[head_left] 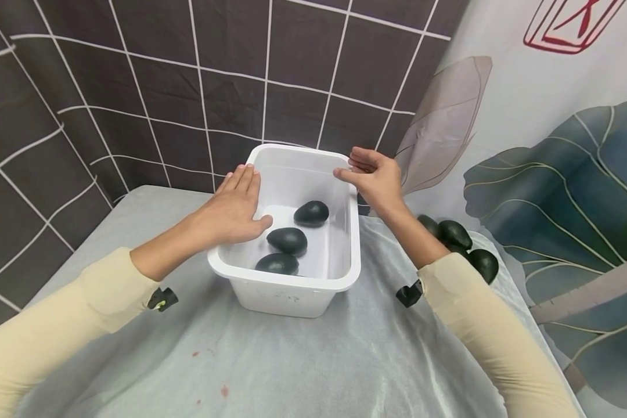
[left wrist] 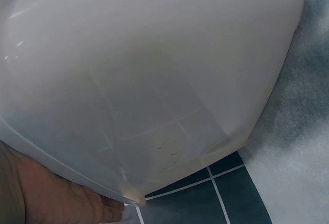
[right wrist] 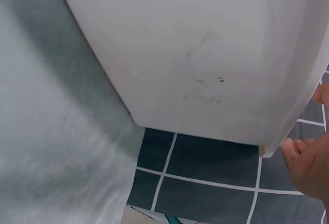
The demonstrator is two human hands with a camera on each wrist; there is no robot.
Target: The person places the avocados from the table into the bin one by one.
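Note:
A white plastic tub (head_left: 284, 299) stands on the cloth-covered table with three dark avocados (head_left: 287, 241) inside. My left hand (head_left: 230, 209) lies flat over the tub's left rim, its fingers straight and close together and the thumb spread toward the inside. At the far right corner my right hand (head_left: 378, 177) is by the rim, thumb pointing inward and fingers loosely bent. In the left wrist view, the left palm (left wrist: 56, 198) shows along the rim's edge. The right fingers (right wrist: 295, 154) are right at the rim corner in the right wrist view.
Several more dark avocados (head_left: 454, 235) lie in a group on the table's right side, partly behind my right forearm. A grey cloth (head_left: 292, 366) with small reddish spots covers the table. Behind the tub hangs a dark tile-patterned backdrop (head_left: 230, 98).

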